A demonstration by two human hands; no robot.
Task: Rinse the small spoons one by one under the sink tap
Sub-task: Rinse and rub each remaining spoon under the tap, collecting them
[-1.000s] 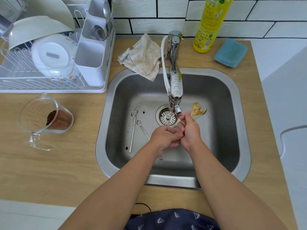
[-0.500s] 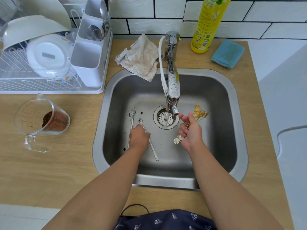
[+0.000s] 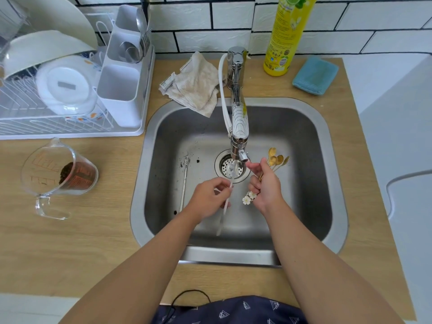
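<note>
1. I see a white-tiled wall behind a wooden counter point(image 3: 100, 232) with a steel sink point(image 3: 327, 141) set into it and the tap point(image 3: 239, 127) reaching over the drain point(image 3: 228, 168).
2. My left hand point(image 3: 207, 198) pinches a silver spoon point(image 3: 225, 204) by the middle of its handle, with the bowl end up toward the tap's outlet; motion blur hides the bowl itself.
3. My right hand point(image 3: 266, 185) is curled round a bunch of gold spoons point(image 3: 275, 160), bowls fanned out above the fingers and flower-shaped handle ends point(image 3: 249, 197) poking out below.
4. A second silver spoon point(image 3: 184, 183) lies on the sink floor left of the drain, beside dark specks.
5. I judge these spoons light, stiff and slick when wet; the thin handle could twist, so a mid-handle pinch suits it best.
6. The clear measuring jug point(image 3: 58, 169) on the counter holds a dark brown clump.
7. The white cutlery caddy point(image 3: 124, 73) on the dish rack point(image 3: 25, 127) holds cutlery in its rear compartments; its front one looks bare.
</note>
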